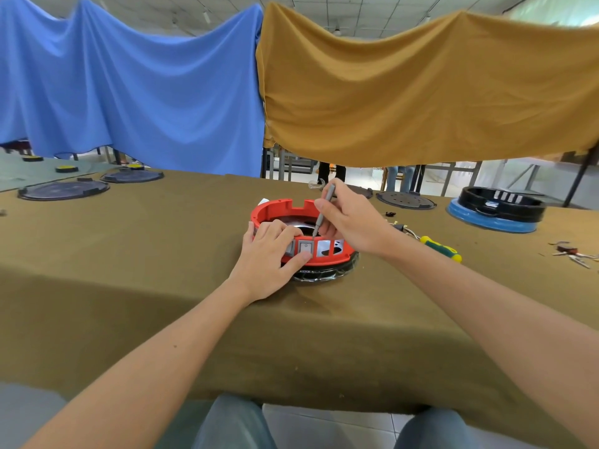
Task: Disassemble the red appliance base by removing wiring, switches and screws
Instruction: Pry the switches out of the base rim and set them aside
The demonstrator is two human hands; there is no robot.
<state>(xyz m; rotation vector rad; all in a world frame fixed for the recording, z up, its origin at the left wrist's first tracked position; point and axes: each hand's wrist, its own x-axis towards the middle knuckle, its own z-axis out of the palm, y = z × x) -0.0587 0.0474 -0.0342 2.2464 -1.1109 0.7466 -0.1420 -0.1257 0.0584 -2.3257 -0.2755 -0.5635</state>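
The red appliance base, a ring-shaped shell, lies on the olive-covered table over a black plate. My left hand grips its near wall, fingers over the rim and thumb pressing below a grey rocker switch. Beside that switch the wall has empty rectangular openings. My right hand holds a thin grey screwdriver like a pen, with its tip pointing down inside the ring just behind the switch.
A green-and-yellow screwdriver and loose wires lie right of the base. Farther right are a black-and-blue appliance base and small removed parts. Black round plates sit at the back left and back right. Blue and tan cloths hang behind.
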